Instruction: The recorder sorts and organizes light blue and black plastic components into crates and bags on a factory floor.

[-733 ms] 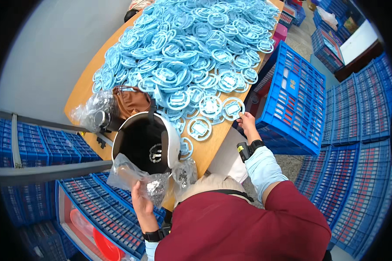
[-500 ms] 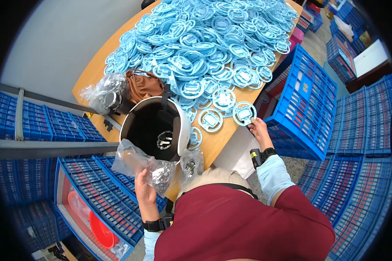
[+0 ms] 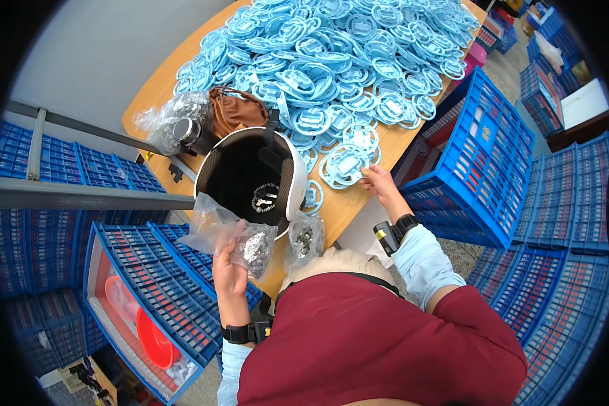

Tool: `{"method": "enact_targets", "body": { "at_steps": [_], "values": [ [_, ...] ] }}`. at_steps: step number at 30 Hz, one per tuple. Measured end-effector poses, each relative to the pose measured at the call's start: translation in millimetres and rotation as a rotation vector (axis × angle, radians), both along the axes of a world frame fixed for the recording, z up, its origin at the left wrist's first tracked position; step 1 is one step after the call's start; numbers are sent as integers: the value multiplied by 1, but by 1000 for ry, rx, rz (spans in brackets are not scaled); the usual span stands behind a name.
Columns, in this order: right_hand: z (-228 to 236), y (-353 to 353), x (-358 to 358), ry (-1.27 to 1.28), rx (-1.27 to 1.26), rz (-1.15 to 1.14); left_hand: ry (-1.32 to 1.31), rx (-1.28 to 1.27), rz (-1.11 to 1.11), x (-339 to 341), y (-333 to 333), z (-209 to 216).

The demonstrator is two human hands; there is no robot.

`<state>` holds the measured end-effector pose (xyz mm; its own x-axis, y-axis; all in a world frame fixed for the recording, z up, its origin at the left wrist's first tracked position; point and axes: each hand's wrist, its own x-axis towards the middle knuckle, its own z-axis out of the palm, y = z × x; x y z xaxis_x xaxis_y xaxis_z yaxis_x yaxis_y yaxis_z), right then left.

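Note:
My left hand (image 3: 229, 276) is closed on a clear plastic bag (image 3: 257, 250) of small silvery metal parts, beside the rim of an upturned white helmet (image 3: 296, 186). Between the fingertips of my right hand (image 3: 381, 185) is the edge of a round, light-blue plastic part (image 3: 344, 166) with a spoked, ring-like frame. That part overlaps others like it at the near edge of a large heap of light-blue parts (image 3: 331, 71). A second clear bag (image 3: 305, 238) with small metal pieces lies at the table edge, right of the helmet.
A brown drawstring pouch (image 3: 239, 109), a dark cylindrical flask (image 3: 195, 135) and another filled plastic bag (image 3: 166, 120) sit behind the helmet on the wooden table (image 3: 157, 88). Blue crates (image 3: 484, 155) stand to the right, more at left. A red basin (image 3: 154, 338) is low left.
My right hand has moved left with the round part, bringing it over the other parts at the heap's near edge. My left hand still holds the bag. The whole view has shifted slightly.

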<state>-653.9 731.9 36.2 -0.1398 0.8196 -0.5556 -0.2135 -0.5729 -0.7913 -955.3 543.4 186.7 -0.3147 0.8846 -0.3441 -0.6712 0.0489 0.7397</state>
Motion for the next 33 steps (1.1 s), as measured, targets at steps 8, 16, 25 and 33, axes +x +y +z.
{"method": "enact_targets", "body": {
  "at_steps": [8, 16, 25, 33],
  "values": [
    [-6, -1, 1, -26, 16, 90, -41, -3, 45, -4, -11, -2],
    [-6, 5, 9, -105, 3, 54, -22, 1, 37, -6, -5, -9],
    [-9, 4, -9, -332, 144, 165, -18, -51, 84, -10, -14, -19],
    [113, -44, -51, -272, 728, 641, -30, -78, 161, -15, -23, -29]
  ]
}}
